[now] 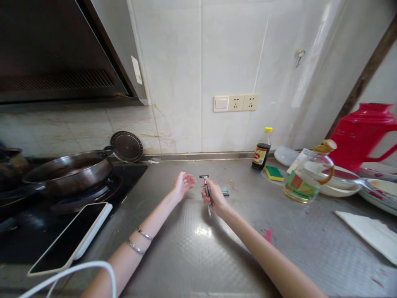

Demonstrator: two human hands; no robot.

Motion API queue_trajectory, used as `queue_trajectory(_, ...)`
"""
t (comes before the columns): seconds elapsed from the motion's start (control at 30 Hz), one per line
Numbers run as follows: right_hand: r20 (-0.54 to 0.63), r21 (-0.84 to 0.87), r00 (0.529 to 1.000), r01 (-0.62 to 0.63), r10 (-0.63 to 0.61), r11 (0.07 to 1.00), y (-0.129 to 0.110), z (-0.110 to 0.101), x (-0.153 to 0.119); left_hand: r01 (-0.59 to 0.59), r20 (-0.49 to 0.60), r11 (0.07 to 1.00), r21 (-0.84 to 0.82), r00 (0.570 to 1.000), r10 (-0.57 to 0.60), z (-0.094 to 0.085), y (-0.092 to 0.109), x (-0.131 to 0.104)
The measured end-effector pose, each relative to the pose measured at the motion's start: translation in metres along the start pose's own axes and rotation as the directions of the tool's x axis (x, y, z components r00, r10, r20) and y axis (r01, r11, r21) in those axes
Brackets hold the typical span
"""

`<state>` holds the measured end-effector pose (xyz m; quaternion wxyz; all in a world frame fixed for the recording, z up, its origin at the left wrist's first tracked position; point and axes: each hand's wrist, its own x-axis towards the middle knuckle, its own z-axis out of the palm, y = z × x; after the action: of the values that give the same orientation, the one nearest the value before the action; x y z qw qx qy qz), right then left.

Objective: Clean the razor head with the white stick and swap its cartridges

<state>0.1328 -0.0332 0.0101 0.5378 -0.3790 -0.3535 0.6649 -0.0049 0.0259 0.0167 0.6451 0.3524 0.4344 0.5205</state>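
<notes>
A safety razor [207,191] is gripped by its handle in my right hand [215,196], its head pointing up and away from me. Just left of it, my left hand [183,185] hovers over the metal counter [186,252] with fingers spread and nothing in them. Between the razor head and my left fingertips is a small gap. Behind my right hand lies a small green and dark object [225,193], partly hidden, whose kind I cannot make out.
Left, a steel pan [71,167] sits on the black stove [133,176] near a phone [71,236] with a white cable [93,263]. Right stand a sauce bottle [261,151], a sponge [274,174], an oil jug [302,182], bowls [339,190] and a red thermos [361,134].
</notes>
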Motion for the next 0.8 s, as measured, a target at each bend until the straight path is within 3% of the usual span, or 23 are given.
queue_trajectory(0.1,0.069,0.032,0.992,-0.107,0.105,0.994,0.001,0.004,-0.004,0.214,0.119,0.968,-0.131,0.973,-0.199,0.007,-0.001,0.013)
queue_trajectory(0.37,0.005,-0.032,0.983,-0.186,0.186,0.982,0.007,0.01,-0.008,0.373,0.386,0.908,-0.192,0.879,-0.279,0.024,-0.015,0.016)
queue_trajectory(0.8,-0.047,-0.122,0.988,-0.148,0.144,0.981,0.013,0.0,0.003,0.346,0.386,0.914,-0.212,0.889,-0.247,0.034,-0.018,0.007)
